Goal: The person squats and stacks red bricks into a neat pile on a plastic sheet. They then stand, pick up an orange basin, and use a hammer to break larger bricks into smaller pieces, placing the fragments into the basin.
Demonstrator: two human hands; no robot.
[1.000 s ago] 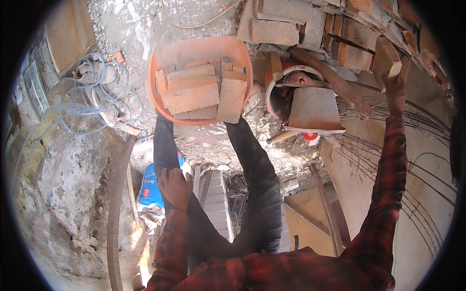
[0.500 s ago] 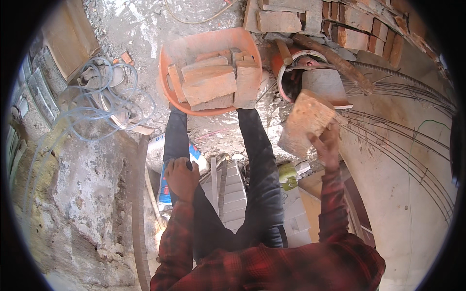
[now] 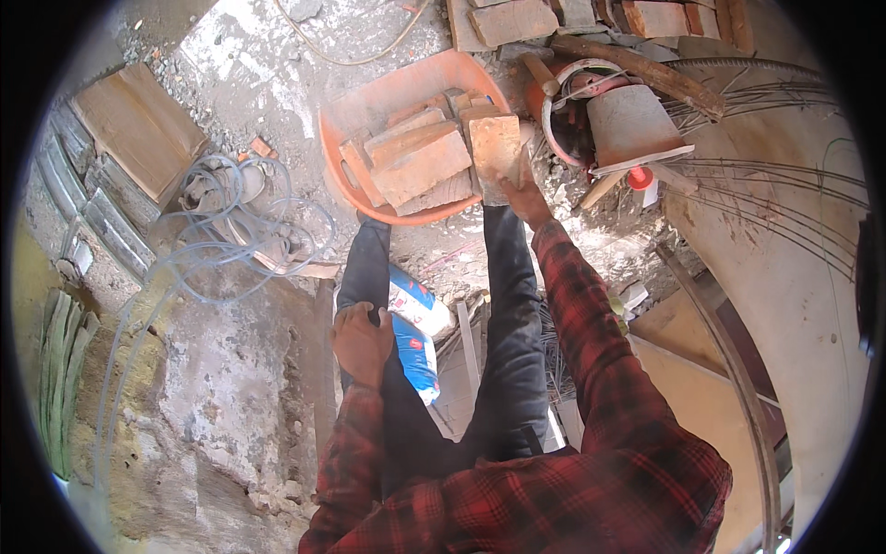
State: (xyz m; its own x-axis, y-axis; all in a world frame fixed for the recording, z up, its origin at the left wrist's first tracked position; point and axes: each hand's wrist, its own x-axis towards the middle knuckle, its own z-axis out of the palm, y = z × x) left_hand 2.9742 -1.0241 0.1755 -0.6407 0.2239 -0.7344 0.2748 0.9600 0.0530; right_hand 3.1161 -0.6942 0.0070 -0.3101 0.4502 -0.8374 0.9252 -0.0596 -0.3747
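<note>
An orange plastic tub [image 3: 334, 120] holding several bricks stands in front of my knees. One large dusty brick [image 3: 420, 164] lies on top of the others there. My right hand [image 3: 526, 194] grips another brick [image 3: 496, 146] at the tub's right side, with the fingers wrapped round its lower right edge. Whether that brick touches the ones beneath it, I cannot tell. My left hand [image 3: 362, 340] rests on my left thigh near the knee, its fingers curled over the dark trouser leg, with a small dark thing by the thumb.
Right of the tub stand a bucket [image 3: 556, 129] and a grey-topped slab [image 3: 637, 127], with a wooden pole [image 3: 641, 69] behind. Clear hose [image 3: 231, 222] lies coiled at left. Bricks [image 3: 514, 20] are stacked at the back. Thin steel rods [image 3: 766, 189] spread along the right.
My right hand has carried the brick from the right, beside the bucket, leftward and forward to the tub's right side. My left hand stays on my thigh. The view has shifted somewhat.
</note>
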